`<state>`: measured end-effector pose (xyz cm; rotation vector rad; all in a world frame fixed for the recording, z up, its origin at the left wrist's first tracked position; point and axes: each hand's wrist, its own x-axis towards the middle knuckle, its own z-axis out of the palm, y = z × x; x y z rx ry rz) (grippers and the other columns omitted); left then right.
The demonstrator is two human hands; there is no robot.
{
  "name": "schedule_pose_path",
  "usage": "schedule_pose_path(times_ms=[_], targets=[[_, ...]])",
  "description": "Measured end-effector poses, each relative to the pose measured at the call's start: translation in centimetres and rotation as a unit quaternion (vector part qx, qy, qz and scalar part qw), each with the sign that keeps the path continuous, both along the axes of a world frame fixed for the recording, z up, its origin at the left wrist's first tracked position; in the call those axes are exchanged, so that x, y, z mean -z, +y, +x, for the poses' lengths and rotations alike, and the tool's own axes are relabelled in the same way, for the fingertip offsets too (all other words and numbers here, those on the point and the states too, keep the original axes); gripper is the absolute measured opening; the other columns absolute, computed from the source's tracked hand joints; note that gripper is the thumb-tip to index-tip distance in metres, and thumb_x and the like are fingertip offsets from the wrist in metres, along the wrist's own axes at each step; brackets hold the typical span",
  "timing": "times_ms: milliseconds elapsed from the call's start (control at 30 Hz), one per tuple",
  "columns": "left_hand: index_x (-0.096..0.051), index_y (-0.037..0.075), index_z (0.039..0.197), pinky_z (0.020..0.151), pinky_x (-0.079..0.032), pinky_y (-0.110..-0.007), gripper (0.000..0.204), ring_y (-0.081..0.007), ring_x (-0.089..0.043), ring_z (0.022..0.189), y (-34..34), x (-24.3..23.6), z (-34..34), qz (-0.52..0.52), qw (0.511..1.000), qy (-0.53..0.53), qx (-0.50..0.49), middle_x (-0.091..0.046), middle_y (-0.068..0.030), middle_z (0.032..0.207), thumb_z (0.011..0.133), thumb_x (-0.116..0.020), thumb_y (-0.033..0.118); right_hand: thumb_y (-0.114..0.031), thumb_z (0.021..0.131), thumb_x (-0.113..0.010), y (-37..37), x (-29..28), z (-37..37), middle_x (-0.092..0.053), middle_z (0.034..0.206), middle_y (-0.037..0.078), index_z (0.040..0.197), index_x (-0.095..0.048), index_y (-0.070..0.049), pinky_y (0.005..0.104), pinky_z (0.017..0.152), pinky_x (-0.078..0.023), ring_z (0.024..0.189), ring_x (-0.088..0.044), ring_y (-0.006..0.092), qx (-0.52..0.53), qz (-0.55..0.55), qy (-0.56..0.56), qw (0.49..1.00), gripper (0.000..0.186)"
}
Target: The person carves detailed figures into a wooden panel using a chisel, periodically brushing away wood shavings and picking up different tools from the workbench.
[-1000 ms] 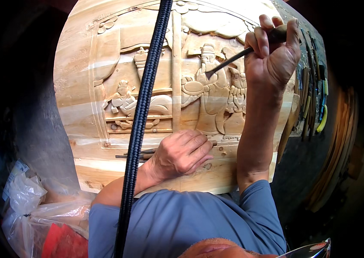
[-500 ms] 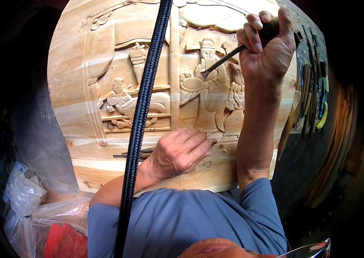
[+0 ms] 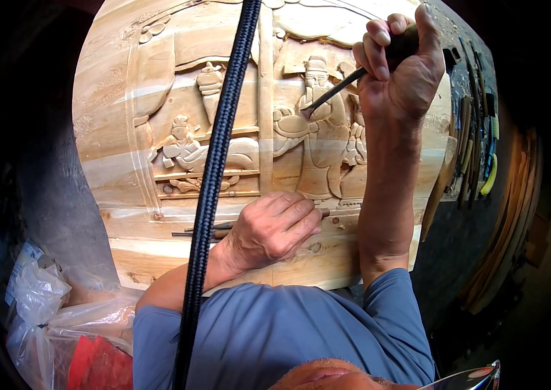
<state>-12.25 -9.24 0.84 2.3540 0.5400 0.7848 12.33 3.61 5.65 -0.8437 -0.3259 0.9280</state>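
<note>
Raised at the upper right, my right hand [image 3: 402, 71] is closed on the dark rounded handle of a wood chisel [image 3: 337, 92]. The chisel's thin shaft slants down and left, and its flared tip lies over the robed, bearded figure in the carved wooden panel [image 3: 210, 209]. I cannot tell whether the tip touches the wood. My left hand [image 3: 276, 226] rests on the panel's near border with curled fingers; what is beneath them is hidden. A brown wooden end shows just beyond those fingers. Dark-shafted carving tools [image 3: 213, 233] lie beside my left wrist.
Several carving tools [image 3: 467, 136] and a yellow-handled tool [image 3: 490, 174] lie along the right side. A black braided cable [image 3: 220, 143] crosses the view. Clear plastic bags [image 3: 38, 292] and a red item [image 3: 100, 365] are at the lower left.
My right hand has shifted slightly left, the chisel with it, while its tip stays over the robed figure. My left hand keeps its place.
</note>
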Motion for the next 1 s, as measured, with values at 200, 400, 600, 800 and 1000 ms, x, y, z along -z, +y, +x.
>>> schedule_pose_path(times_ms=[200,400,600,800,1000], targets=[[-0.080,0.007,0.106,0.083,-0.064,-0.039,0.030,-0.0270,-0.078,0.096,0.0,0.0,0.1,0.001,1.000,-0.002,0.000,-0.078,-0.0074,0.104,0.082,-0.093,0.019,-0.041,0.116,-0.064,-0.5,1.1,1.0,-0.062,0.078,0.008,0.092,-0.058,-0.007,0.0261,0.048,-0.026,0.045,-0.035,0.0085,-0.070,0.025,-0.041,0.996,0.042],[-0.079,0.005,0.105,0.080,-0.065,-0.039,0.030,-0.0267,-0.077,0.093,-0.1,-0.1,-0.1,0.002,1.000,-0.011,0.020,-0.077,-0.0073,0.100,0.081,-0.093,0.018,-0.034,0.116,-0.066,-2.2,-3.1,4.1,-0.061,0.075,0.006,0.097,-0.058,-0.006,0.0252,0.044,-0.028,0.041,-0.039,0.0082,-0.186,0.103,0.097,0.972,0.035],[-0.076,0.004,0.099,0.079,-0.065,-0.039,0.027,-0.0263,-0.077,0.088,-0.1,-0.3,-0.1,0.012,0.999,-0.018,0.025,-0.074,-0.0069,0.095,0.084,-0.092,0.020,-0.027,0.111,-0.079,-7.8,-7.4,4.4,-0.067,0.068,0.003,0.086,-0.066,-0.013,0.0209,0.038,-0.024,0.040,-0.038,0.0026,-0.076,0.030,-0.319,0.944,0.030],[-0.075,0.004,0.099,0.078,-0.064,-0.039,0.026,-0.0266,-0.076,0.087,-0.3,-0.6,-0.2,0.022,0.999,-0.003,0.030,-0.073,-0.0073,0.095,0.086,-0.091,0.020,-0.030,0.111,-0.079,-14.7,-6.9,1.9,-0.067,0.070,0.008,0.095,-0.063,-0.005,0.0198,0.043,-0.029,0.047,-0.045,0.0025,-0.016,-0.063,-0.405,0.912,0.033],[-0.075,0.004,0.100,0.076,-0.063,-0.039,0.026,-0.0265,-0.076,0.088,-0.6,-0.8,-0.1,0.035,0.999,0.004,0.032,-0.074,-0.0077,0.095,0.087,-0.091,0.020,-0.041,0.108,-0.082,-18.7,-6.9,0.7,-0.063,0.071,0.011,0.095,-0.055,-0.005,0.0205,0.047,-0.035,0.053,-0.048,0.0051,-0.055,-0.085,-0.400,0.911,0.047]])
